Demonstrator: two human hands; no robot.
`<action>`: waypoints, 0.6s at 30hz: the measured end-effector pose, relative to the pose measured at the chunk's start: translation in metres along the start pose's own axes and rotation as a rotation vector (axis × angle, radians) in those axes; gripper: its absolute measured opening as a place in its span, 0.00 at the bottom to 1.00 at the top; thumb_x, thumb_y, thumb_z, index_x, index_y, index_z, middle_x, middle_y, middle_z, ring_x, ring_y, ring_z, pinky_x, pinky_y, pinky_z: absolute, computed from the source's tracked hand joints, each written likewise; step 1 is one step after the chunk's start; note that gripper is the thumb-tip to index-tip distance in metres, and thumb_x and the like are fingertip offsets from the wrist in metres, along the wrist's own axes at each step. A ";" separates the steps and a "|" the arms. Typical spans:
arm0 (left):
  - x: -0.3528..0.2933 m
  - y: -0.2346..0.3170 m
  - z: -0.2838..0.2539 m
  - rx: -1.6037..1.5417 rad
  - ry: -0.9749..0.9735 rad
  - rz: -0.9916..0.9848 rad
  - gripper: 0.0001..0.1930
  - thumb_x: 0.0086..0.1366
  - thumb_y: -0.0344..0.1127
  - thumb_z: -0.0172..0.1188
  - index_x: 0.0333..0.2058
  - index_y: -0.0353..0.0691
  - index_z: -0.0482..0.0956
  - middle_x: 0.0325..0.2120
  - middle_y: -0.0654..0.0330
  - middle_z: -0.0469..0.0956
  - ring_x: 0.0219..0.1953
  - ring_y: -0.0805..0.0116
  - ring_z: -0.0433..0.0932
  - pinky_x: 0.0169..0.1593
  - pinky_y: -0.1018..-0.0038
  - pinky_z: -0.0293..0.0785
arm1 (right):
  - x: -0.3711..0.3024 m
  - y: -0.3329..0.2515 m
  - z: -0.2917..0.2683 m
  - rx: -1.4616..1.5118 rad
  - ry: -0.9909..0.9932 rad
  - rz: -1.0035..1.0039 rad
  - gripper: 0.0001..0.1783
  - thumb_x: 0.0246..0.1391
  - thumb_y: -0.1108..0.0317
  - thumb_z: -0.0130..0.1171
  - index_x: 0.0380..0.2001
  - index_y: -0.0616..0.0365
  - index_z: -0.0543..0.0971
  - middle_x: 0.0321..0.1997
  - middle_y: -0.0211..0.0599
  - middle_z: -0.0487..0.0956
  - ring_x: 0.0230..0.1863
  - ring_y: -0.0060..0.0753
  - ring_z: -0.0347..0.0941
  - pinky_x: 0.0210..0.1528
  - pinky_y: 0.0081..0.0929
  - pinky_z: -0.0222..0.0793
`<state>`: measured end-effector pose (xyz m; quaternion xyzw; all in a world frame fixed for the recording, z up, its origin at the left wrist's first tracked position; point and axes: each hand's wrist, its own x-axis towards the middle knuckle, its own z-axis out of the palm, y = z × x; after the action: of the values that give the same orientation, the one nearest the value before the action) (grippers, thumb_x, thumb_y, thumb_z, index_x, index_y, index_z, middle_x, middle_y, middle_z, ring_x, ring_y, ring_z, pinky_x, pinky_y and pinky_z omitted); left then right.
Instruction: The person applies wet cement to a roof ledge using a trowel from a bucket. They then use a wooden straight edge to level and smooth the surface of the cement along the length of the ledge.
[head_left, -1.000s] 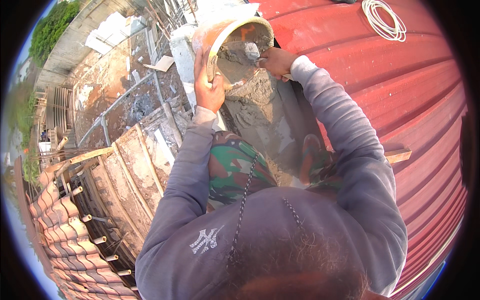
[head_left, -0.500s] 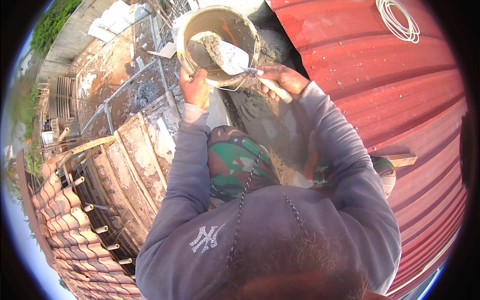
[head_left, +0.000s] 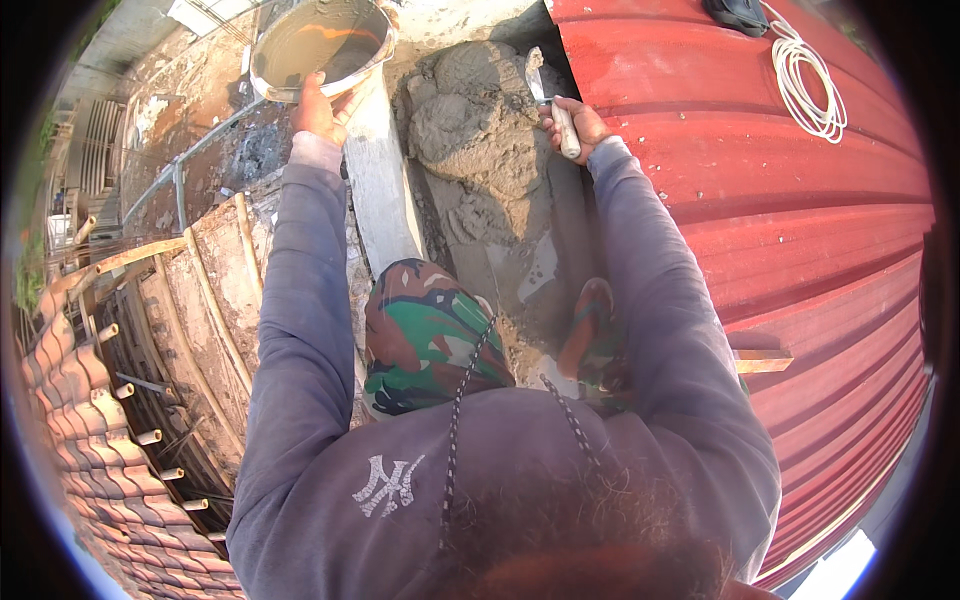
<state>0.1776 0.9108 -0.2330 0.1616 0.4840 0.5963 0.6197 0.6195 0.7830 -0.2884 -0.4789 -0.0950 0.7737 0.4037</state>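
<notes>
My left hand (head_left: 318,112) grips the near rim of a mortar-smeared bucket (head_left: 283,60) at the upper left, thumb over the edge. The bucket is tipped with its mouth toward me, and wet grey residue coats its inside. My right hand (head_left: 588,122) is closed around the pale handle of a trowel (head_left: 564,132). Its blade is seen nearly edge-on, with mortar stuck near the tip. Between my hands lies a big heap of wet grey mortar (head_left: 480,130), and the trowel is at its right side. Whether the blade touches the heap I cannot tell.
A red corrugated metal roof (head_left: 800,240) fills the right side, with a coil of white cable (head_left: 805,80) on it. A pale concrete ledge (head_left: 385,190) runs left of the mortar. Farther left, the ground drops to rubble and clay roof tiles (head_left: 100,430). My camouflage-clad knee (head_left: 430,340) is close.
The bucket has moved left with my left hand, uncovering the mortar heap. My right hand has drawn the trowel out of the bucket and turned its blade upright, off to the right.
</notes>
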 end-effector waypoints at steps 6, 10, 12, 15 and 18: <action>-0.029 -0.001 0.009 0.205 0.057 0.057 0.43 0.68 0.57 0.69 0.67 0.32 0.61 0.57 0.38 0.76 0.57 0.45 0.81 0.52 0.48 0.82 | -0.010 0.070 0.023 -0.394 0.250 -0.149 0.23 0.69 0.56 0.62 0.56 0.60 0.71 0.33 0.39 0.79 0.26 0.30 0.77 0.26 0.33 0.77; -0.040 -0.043 -0.015 0.374 0.079 0.461 0.57 0.66 0.68 0.67 0.76 0.32 0.50 0.71 0.36 0.62 0.71 0.44 0.68 0.67 0.47 0.69 | -0.040 0.158 -0.005 -0.829 0.296 -0.073 0.28 0.71 0.47 0.61 0.59 0.60 0.76 0.41 0.44 0.83 0.34 0.37 0.82 0.37 0.40 0.79; -0.014 -0.085 -0.074 0.799 0.090 0.722 0.64 0.63 0.74 0.64 0.80 0.33 0.44 0.77 0.38 0.54 0.78 0.44 0.57 0.77 0.48 0.52 | -0.033 0.164 -0.012 -1.090 0.322 -0.109 0.30 0.70 0.43 0.60 0.56 0.62 0.79 0.47 0.49 0.86 0.39 0.46 0.85 0.46 0.44 0.79; -0.047 -0.121 -0.079 1.542 0.346 0.458 0.63 0.63 0.75 0.62 0.79 0.33 0.47 0.77 0.42 0.56 0.79 0.44 0.54 0.79 0.47 0.46 | -0.022 0.149 -0.018 -1.271 0.286 -0.062 0.33 0.69 0.39 0.60 0.54 0.63 0.80 0.49 0.53 0.87 0.45 0.56 0.85 0.52 0.47 0.78; -0.049 -0.127 -0.066 1.573 0.380 0.447 0.61 0.63 0.73 0.63 0.79 0.33 0.50 0.76 0.43 0.59 0.79 0.44 0.53 0.79 0.46 0.44 | 0.013 0.132 -0.023 -1.274 0.311 -0.100 0.34 0.69 0.38 0.60 0.51 0.64 0.81 0.39 0.53 0.87 0.37 0.53 0.85 0.44 0.47 0.79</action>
<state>0.2084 0.8118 -0.3431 0.5355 0.8116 0.2107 0.1013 0.5651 0.6995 -0.3796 -0.7255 -0.4971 0.4682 0.0855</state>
